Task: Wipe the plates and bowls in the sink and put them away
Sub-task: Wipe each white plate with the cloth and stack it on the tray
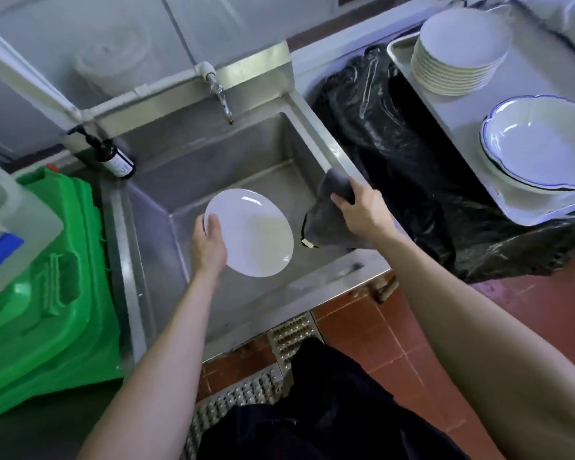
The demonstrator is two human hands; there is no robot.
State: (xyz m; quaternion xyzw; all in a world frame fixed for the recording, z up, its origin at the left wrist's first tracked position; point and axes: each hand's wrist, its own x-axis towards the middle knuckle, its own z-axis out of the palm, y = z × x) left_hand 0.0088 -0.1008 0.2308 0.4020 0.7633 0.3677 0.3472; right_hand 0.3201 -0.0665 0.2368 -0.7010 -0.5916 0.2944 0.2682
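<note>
The steel sink [233, 167], square-walled and dull grey, sits between a ribbed green bin [47, 293] and a glossy black bag [395, 154], with a desk-top tray [445, 127] holding a neat stack of white plates [458, 54] and scallop-edged, blue-rimmed bowls [538, 144], likely the put-away spot. Over the basin the left hand [210, 247] grips a round, smooth white plate [249, 232] by its rim, fingers curled behind and thumb on its face, tilted up as if for wiping. The right hand [359, 207] pinches a soft dark cloth [329, 217] draped over the sink's right edge.
</note>
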